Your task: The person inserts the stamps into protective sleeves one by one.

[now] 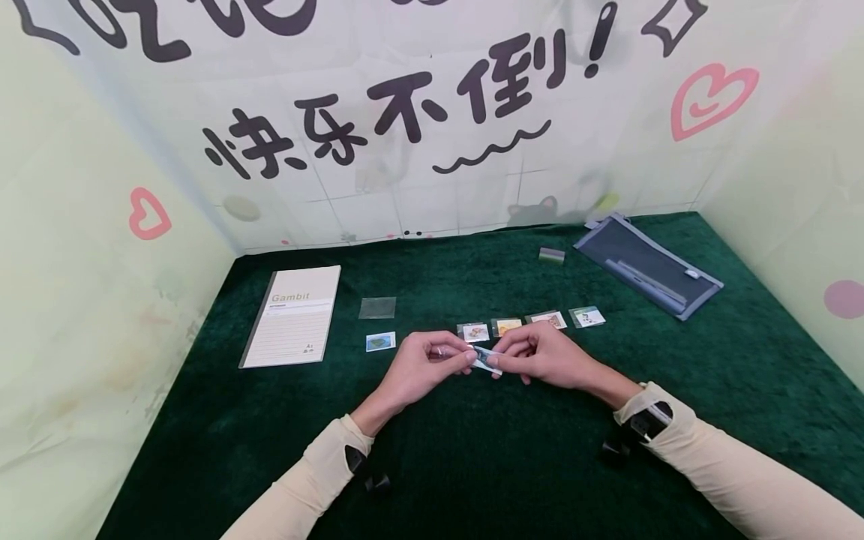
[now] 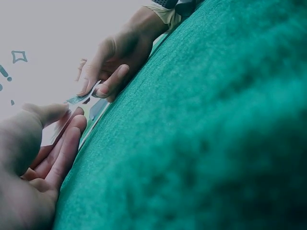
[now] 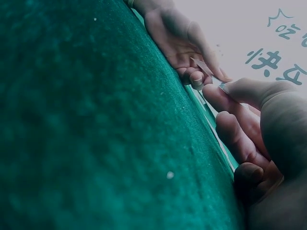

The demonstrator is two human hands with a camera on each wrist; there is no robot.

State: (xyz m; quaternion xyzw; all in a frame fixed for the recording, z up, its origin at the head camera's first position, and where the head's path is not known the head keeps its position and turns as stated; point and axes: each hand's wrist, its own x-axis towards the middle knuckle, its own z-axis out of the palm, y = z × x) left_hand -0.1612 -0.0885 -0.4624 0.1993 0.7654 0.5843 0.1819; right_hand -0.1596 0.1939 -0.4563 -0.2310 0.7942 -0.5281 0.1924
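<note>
Between the thumb and fingers of my right hand (image 1: 553, 358) a small stamp (image 1: 483, 358) with a blue-green picture and white border is pinched. My left hand (image 1: 420, 369) holds a small clear plastic sleeve (image 1: 442, 350), its edge meeting the stamp at the fingertips. In the left wrist view the stamp (image 2: 76, 99) looks slightly bent, and the sleeve (image 2: 53, 133) lies across the left fingers. Both hands are low over the green cloth. Just beyond them are several stamps in clear sleeves, among them one with a yellow picture (image 1: 508, 327) and one at the right end (image 1: 587, 317).
A loose blue-green stamp (image 1: 381, 342) lies left of the hands, below an unfilled clear sleeve (image 1: 377, 308). Farther left is a notebook (image 1: 297, 319). At the back right, a dark mesh zip pouch (image 1: 648, 266) sits near a small striped piece (image 1: 551, 256). Printed fabric walls enclose the green cloth (image 1: 466, 465).
</note>
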